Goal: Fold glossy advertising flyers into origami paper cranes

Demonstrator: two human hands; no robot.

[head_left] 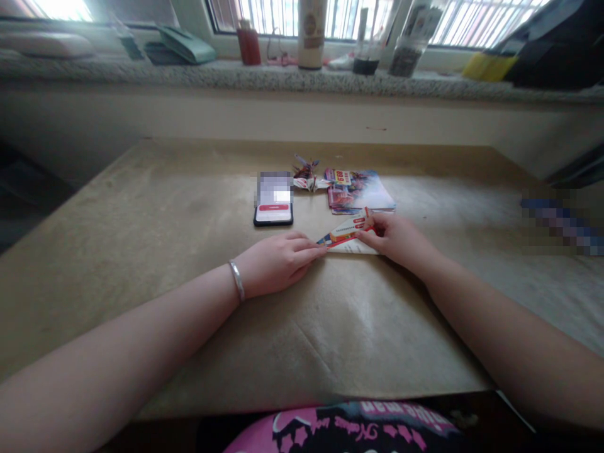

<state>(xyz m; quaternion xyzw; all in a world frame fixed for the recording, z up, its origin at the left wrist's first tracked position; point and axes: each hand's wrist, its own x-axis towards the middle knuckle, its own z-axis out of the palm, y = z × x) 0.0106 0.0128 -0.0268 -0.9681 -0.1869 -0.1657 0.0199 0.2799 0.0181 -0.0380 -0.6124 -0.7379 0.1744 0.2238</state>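
Note:
A sheet of printed paper (346, 233), folded to a slanted point, lies on the table between my two hands. White, red and yellow print shows on its upper flap, and a paler layer lies under it. My left hand (280, 261), with a silver bangle at the wrist, lies low with its fingers stretched out, the fingertips resting on the paper's left tip. At the other end my right hand (391, 236) is closed on the right side, thumb on top of the flap. Part of the right edge is hidden by those fingers.
Behind the hands are a phone (274, 214) with its screen lit, a folded paper figure (309, 176) and a stack of colourful printed sheets (361, 189). Bottles and jars, including a red bottle (249, 44), stand on the stone windowsill (212, 77).

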